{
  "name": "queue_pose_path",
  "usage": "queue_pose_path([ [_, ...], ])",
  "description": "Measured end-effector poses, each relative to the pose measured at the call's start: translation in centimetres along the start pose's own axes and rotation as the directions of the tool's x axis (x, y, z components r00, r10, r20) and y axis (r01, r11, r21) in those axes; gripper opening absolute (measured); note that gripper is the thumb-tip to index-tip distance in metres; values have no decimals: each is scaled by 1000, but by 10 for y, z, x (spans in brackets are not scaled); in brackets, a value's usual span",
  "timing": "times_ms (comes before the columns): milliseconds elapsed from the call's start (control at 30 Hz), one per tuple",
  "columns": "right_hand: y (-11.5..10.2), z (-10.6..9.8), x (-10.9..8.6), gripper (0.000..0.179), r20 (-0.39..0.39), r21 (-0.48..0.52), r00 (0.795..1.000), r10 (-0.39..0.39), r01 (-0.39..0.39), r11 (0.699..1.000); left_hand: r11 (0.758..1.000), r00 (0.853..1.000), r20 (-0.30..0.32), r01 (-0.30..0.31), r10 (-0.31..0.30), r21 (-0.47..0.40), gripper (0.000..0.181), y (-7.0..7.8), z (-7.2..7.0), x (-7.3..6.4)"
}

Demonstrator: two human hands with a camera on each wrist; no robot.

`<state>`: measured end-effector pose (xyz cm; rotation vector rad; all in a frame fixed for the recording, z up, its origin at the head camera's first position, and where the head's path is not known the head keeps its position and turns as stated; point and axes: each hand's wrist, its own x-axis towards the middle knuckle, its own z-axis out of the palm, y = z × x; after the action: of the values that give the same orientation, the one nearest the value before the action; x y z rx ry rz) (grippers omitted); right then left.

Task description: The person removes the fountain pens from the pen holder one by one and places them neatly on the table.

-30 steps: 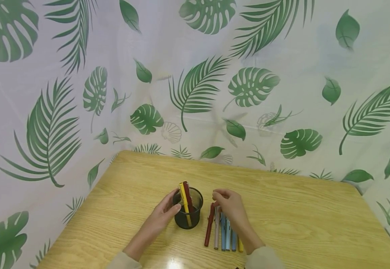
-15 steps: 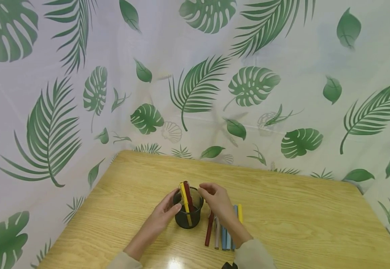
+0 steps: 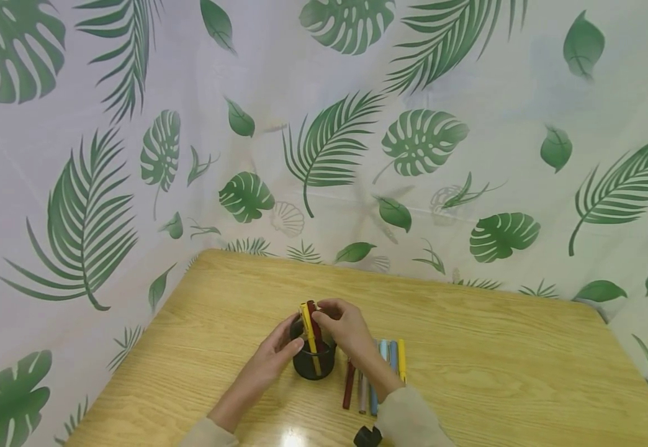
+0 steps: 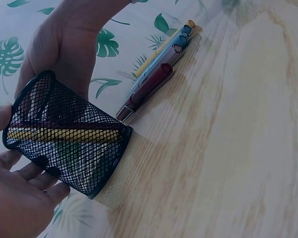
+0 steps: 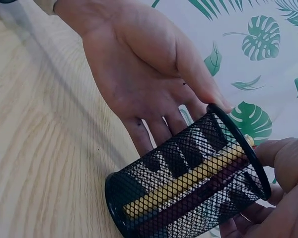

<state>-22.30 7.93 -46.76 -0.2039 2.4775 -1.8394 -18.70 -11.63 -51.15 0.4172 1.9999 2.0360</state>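
Note:
A black mesh pen holder (image 3: 314, 366) stands on the table, and my left hand (image 3: 272, 354) grips its side, thumb near the rim. Inside lean a yellow pen (image 3: 308, 329) and a dark red pen (image 3: 311, 308). My right hand (image 3: 346, 326) reaches over the rim and pinches the dark red pen near its top. In the right wrist view, the right hand's fingers (image 5: 288, 168) are at the mouth of the mesh holder (image 5: 188, 183). Part of the pens' upper ends is hidden there.
Right of the holder lies a row of several pens: a dark red one (image 3: 349, 386), a greyish one (image 3: 362, 394), blue ones (image 3: 393, 355) and a yellow one (image 3: 402, 357). My right forearm partly covers them. A black object (image 3: 367, 436) shows beside the right sleeve. Leaf-printed cloth (image 3: 324, 155) hangs behind the wooden table.
My right hand has moved left from above the row of pens to the holder's mouth, reaching the dark red pen there. The left hand still grips the holder.

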Motion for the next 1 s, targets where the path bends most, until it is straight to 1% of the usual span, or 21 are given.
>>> queue_pose_path([
  [167, 0, 5, 3, 37, 20, 7, 1000, 4, -4, 1000, 1000, 1000, 14, -5, 5, 2, 62, 0, 0, 0],
  [400, -1, 7, 4, 34, 59, 21, 998, 10, -11, 1000, 1000, 1000, 5, 6, -6, 19, 64, 1, 0, -1],
  [567, 0, 7, 4, 29, 62, 40, 998, -6, 3, 999, 1000, 1000, 6, 9, -9, 19, 65, 1, 0, -2],
  [700, 2, 6, 3, 27, 45, 60, 999, -12, 9, 998, 1000, 1000, 7, 6, -6, 23, 65, 0, 0, -1],
  [833, 5, 4, -1, 27, 0, 81, 1000, -3, 3, 997, 1000, 1000, 9, -3, 3, 26, 63, -2, -1, -1],
  [1000, 7, -2, -5, 32, -54, 44, 998, -12, 14, 999, 999, 1000, -7, 8, -7, 38, 64, -1, -1, -1],
])
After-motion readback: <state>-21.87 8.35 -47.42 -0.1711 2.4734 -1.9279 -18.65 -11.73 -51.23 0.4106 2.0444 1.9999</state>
